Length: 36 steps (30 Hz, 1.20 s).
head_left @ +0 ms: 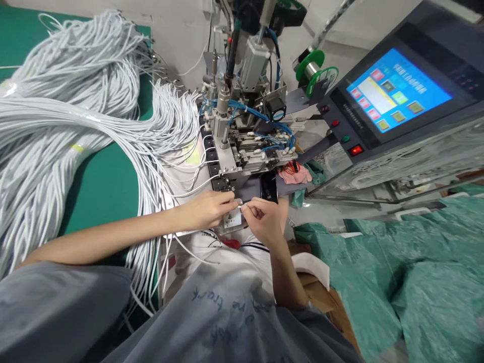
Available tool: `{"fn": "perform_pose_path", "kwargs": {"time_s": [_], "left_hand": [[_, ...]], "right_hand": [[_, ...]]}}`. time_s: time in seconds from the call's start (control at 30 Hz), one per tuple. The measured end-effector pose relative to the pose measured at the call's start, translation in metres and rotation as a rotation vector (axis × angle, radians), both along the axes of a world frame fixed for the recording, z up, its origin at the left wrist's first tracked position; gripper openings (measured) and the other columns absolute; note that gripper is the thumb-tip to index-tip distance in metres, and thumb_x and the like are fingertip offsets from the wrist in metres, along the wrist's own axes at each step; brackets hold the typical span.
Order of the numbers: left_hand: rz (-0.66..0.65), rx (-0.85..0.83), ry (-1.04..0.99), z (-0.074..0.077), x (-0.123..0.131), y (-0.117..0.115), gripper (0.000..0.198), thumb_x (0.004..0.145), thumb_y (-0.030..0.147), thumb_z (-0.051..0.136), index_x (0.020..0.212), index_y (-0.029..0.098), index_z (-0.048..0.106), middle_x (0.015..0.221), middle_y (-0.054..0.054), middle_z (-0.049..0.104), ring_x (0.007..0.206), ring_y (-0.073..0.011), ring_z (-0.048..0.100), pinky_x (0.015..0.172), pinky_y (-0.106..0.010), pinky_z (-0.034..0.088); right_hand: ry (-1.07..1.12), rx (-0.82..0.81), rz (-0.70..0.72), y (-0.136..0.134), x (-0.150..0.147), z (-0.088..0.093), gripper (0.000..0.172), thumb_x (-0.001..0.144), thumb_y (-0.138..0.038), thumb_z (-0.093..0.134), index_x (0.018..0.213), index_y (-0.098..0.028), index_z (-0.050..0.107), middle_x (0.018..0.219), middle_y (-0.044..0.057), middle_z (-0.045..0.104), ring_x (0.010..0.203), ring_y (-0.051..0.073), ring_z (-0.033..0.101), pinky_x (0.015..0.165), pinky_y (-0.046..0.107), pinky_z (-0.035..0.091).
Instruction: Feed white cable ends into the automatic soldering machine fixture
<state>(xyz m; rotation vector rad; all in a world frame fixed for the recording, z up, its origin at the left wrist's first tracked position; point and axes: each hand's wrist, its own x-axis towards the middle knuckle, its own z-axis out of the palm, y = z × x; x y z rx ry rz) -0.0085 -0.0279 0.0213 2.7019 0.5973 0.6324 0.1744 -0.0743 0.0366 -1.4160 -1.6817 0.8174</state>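
My left hand [207, 208] and my right hand [264, 218] meet in front of a small metal machine [242, 146]. Both pinch the end of a thin white cable [239, 202] between their fingertips, just above a white warning label [232, 220] on the machine's front. More white cable strands [189, 189] run from under my left hand toward a big pile. My left forearm lies across the green mat [102, 186].
A large heap of white cables [71, 101] covers the left of the mat. A control panel with a lit blue touchscreen [397, 91] and coloured buttons stands at the right. Green plastic sheeting [408, 277] lies lower right. A green wire spool [315, 70] sits behind the machine.
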Motion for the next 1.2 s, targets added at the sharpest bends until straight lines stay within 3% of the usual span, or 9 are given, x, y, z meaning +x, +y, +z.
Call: {"fn": "perform_pose_path", "kwargs": {"time_s": [0.1,0.23,0.33,0.5,0.63,0.83,1.07,1.2], "left_hand": [[0.057,-0.101,-0.1,-0.004,0.003,0.0,0.027,0.091,0.018,0.038,0.09,0.012,0.064,0.074,-0.004,0.052,0.06,-0.0111,0.046,0.054,-0.023,0.037],[0.088,-0.341,-0.307,-0.01,0.011,-0.005,0.03,0.092,0.027,0.043,0.075,0.013,0.063,0.067,-0.002,0.051,0.063,-0.0105,0.05,0.058,-0.022,0.04],[0.067,-0.406,-0.278,-0.011,0.013,-0.004,0.032,0.094,0.027,0.042,0.074,0.012,0.062,0.068,-0.003,0.053,0.064,-0.0103,0.052,0.059,-0.021,0.041],[0.171,-0.153,0.136,-0.013,0.006,0.012,0.028,0.093,0.019,0.035,0.099,0.01,0.06,0.083,-0.007,0.054,0.061,-0.0109,0.051,0.057,-0.023,0.043],[0.263,-0.059,0.37,-0.016,0.004,0.023,0.029,0.089,0.009,0.032,0.103,0.007,0.058,0.086,-0.008,0.052,0.057,-0.0106,0.051,0.058,-0.025,0.047],[0.246,-0.094,0.408,-0.015,0.005,0.025,0.028,0.086,0.006,0.034,0.1,0.008,0.058,0.086,-0.009,0.052,0.06,-0.0122,0.054,0.062,-0.027,0.049],[0.21,-0.074,0.358,-0.018,0.003,0.028,0.045,0.083,0.002,0.035,0.127,0.008,0.045,0.094,-0.011,0.056,0.073,-0.0162,0.06,0.067,-0.028,0.051],[0.203,-0.045,0.378,-0.02,0.003,0.029,0.041,0.084,0.003,0.036,0.12,0.009,0.053,0.091,-0.01,0.055,0.068,-0.016,0.059,0.065,-0.029,0.051]], "right_hand": [[0.05,0.038,-0.037,0.004,-0.002,-0.003,0.038,0.079,-0.021,0.053,0.045,-0.018,0.038,0.05,-0.004,0.03,0.048,0.008,0.03,0.047,0.026,0.022],[0.155,0.114,-0.151,0.002,-0.014,-0.015,0.031,0.081,-0.024,0.053,0.051,-0.018,0.052,0.052,-0.003,0.035,0.048,0.009,0.033,0.048,0.026,0.025],[0.207,0.093,-0.203,0.004,-0.016,-0.028,0.028,0.082,-0.027,0.053,0.056,-0.018,0.057,0.053,-0.003,0.039,0.051,0.011,0.036,0.049,0.026,0.029],[0.271,-0.042,-0.177,0.027,-0.001,-0.06,0.02,0.08,-0.03,0.054,0.069,-0.018,0.065,0.067,0.001,0.055,0.063,0.013,0.051,0.058,0.026,0.039],[0.358,-0.171,-0.158,0.048,0.009,-0.083,0.018,0.074,-0.03,0.058,0.081,-0.017,0.068,0.081,0.005,0.066,0.074,0.016,0.059,0.069,0.028,0.046],[0.436,-0.302,-0.125,0.062,0.005,-0.093,0.02,0.07,-0.036,0.061,0.074,-0.016,0.064,0.062,0.0,0.059,0.056,0.012,0.051,0.055,0.025,0.042],[0.441,-0.339,-0.074,0.069,0.002,-0.09,0.021,0.069,-0.037,0.063,0.067,-0.016,0.059,0.053,-0.004,0.052,0.051,0.01,0.047,0.053,0.024,0.039],[0.451,-0.373,-0.06,0.069,0.003,-0.089,0.022,0.068,-0.038,0.063,0.067,-0.017,0.058,0.056,-0.002,0.055,0.052,0.011,0.049,0.052,0.024,0.04]]}}
